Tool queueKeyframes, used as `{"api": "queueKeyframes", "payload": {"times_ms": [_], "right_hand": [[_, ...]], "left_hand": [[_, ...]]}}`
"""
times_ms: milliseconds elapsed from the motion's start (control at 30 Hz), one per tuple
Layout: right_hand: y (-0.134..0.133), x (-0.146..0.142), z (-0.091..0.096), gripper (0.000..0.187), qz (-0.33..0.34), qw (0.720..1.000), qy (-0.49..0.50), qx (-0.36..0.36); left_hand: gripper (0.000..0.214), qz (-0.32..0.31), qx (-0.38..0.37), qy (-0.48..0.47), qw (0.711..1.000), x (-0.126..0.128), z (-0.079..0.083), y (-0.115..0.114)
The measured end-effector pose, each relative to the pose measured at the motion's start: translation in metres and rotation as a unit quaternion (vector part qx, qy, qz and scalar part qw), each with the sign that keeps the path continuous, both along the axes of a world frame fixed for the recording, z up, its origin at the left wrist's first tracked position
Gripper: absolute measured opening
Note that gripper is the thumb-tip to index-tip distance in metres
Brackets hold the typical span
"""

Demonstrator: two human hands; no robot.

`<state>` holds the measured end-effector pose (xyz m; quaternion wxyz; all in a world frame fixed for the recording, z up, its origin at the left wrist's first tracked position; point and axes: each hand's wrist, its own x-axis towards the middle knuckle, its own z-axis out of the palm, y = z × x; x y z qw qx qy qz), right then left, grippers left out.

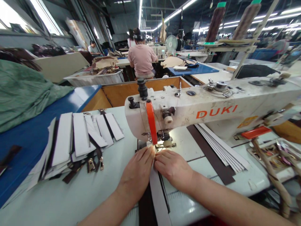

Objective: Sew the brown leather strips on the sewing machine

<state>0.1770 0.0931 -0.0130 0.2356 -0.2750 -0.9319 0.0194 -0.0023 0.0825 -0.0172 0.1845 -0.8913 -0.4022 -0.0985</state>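
At the needle of a white sewing machine [164,110], both hands hold a long strip with a white backing [158,191]. My left hand [139,169] is on its left side, fingers pressed together close to the presser foot. On the other side my right hand [174,168] has its fingers curled in and pinching at the strip's edge. A narrow dark edge runs along the strip's right, and a dark brown piece [145,208] lies beneath at the left. My fingers hide the strip's far end and part of the stitching spot.
Left of the machine lies a pile of white-backed strips [80,135] with dark zipper tape and metal pulls. Under the arm are more white strips [222,147] and a brown strip [211,153]. A cluttered tray [277,157] stands right. Ahead, a person in pink [142,58] sits.
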Motion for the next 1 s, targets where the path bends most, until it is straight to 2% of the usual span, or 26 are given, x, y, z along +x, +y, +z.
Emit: {"api": "queueKeyframes", "payload": {"times_ms": [133,233,367,567,667,767,867,1000], "right_hand": [[-0.014,-0.001,-0.002,0.016,0.004,1.0,0.0,0.007],[-0.022,-0.002,-0.002,0.014,0.001,1.0,-0.001,0.004],[-0.025,-0.003,0.001,0.011,-0.007,1.0,-0.011,-0.005],[-0.022,-0.001,0.006,0.007,-0.011,0.999,-0.014,-0.033],[-0.022,0.001,0.003,0.008,-0.018,0.999,-0.007,-0.037],[-0.023,0.001,-0.001,0.006,-0.027,0.999,0.004,-0.041],[-0.026,0.001,-0.003,0.004,-0.056,0.997,0.017,-0.045],[-0.031,0.001,-0.002,0.006,-0.096,0.994,0.034,-0.045]], "left_hand": [[0.046,-0.017,-0.001,-0.009,1.0,-0.007,-0.007,-0.012],[0.048,-0.032,-0.005,0.004,0.999,-0.009,-0.005,-0.019],[0.047,-0.044,-0.062,0.015,0.997,-0.011,0.013,-0.021],[0.063,-0.042,-0.238,0.023,0.97,-0.025,0.052,-0.018],[0.061,-0.065,-0.246,0.039,0.966,-0.03,0.059,-0.015],[0.051,-0.087,-0.203,0.031,0.975,-0.03,0.051,-0.011],[0.04,-0.096,-0.126,-0.001,0.987,-0.024,0.032,-0.01],[0.042,-0.072,-0.038,-0.051,0.995,-0.016,0.008,-0.012]]}}
